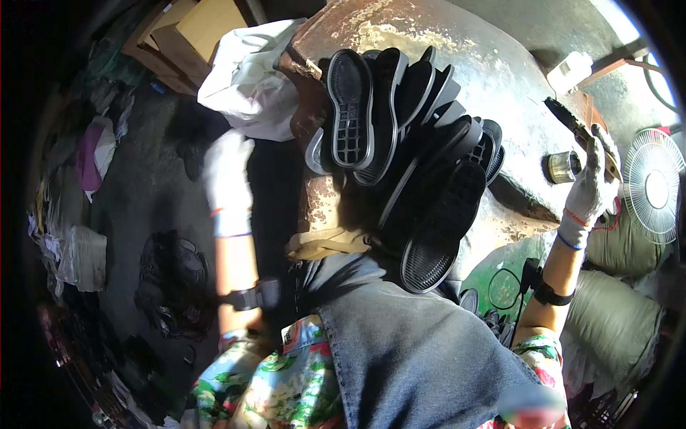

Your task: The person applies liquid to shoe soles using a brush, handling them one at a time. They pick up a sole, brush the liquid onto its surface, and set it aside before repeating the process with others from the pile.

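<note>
The right hand (590,187) grips a brush (566,118) just beside the tin (562,167) — a careless turn could tip it. The left hand (229,175) is blurred; I cannot tell its state. Between them, overlapping soles (451,204) might slide — if bumped.

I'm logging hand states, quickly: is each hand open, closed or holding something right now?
Left hand: blurred; open or closed cannot be told.
Right hand: closed, holding a dark brush.

Black soles (446,214), white gloves (229,179), floral sleeves (304,365)
</note>
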{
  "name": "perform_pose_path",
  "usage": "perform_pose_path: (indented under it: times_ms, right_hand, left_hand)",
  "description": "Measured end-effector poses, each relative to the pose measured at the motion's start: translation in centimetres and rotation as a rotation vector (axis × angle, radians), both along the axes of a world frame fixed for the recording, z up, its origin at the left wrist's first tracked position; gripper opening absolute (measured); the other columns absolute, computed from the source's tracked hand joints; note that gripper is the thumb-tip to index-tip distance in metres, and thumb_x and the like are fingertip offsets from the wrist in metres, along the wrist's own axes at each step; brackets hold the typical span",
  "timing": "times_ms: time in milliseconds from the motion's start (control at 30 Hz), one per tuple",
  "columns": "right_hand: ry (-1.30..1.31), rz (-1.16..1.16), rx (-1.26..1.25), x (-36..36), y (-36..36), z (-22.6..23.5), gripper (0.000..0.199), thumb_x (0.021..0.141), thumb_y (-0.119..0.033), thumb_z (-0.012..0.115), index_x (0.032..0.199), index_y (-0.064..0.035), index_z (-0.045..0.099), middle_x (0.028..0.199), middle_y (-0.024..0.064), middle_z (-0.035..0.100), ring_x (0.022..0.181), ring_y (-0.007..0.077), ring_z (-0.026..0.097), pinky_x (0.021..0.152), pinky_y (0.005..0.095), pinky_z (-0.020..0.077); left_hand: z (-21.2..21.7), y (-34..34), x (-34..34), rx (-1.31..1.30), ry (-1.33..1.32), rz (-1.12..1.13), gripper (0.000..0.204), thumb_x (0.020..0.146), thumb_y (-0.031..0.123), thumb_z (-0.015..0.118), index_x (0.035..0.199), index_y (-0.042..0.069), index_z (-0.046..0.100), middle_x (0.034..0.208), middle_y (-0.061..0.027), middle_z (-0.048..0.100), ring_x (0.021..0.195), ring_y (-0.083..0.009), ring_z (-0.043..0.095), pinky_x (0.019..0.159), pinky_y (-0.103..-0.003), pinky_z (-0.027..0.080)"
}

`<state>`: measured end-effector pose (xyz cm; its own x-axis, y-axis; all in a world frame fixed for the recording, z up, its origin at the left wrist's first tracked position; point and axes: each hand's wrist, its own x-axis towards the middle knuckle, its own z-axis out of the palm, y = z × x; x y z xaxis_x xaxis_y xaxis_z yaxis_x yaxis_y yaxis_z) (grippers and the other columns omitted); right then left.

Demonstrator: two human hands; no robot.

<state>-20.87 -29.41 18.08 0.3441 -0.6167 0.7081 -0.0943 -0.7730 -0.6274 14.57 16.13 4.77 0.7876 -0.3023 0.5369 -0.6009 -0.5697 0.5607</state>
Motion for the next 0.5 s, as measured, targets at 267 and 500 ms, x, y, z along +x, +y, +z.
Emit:
perform_pose_path:
  times_ms: [267,500]
  right_hand:
    - [0.137,-0.281,-0.036,-6.6,-7.6,-2.5,0.025,0.097,-0.015,0.066,0.115,0.0004,0.073,0.118,0.0113,0.073,0.111,0.0235,0.067,0.101,0.0364,0.0501]
    - [0.580,-0.626,-0.198,-9.3,-13.9,-7.7,0.021,0.083,-0.034,0.073,0.089,-0.0157,0.081,0.088,0.0089,0.077,0.084,0.0298,0.071,0.080,0.0409,0.0543]
  left_hand:
    - [-1.0,-14.9,-3.6,0.127,0.543,-0.215,0.085,0.091,0.050,0.074,0.142,-0.012,0.050,0.148,-0.0289,0.053,0.141,-0.0383,0.047,0.118,-0.042,0.036]
    - [-0.6,-14.3,-2.9,-0.568,0.709,-0.204,0.041,0.091,0.007,0.074,0.128,-0.007,0.065,0.120,-0.0092,0.068,0.106,-0.0170,0.063,0.098,-0.030,0.050]
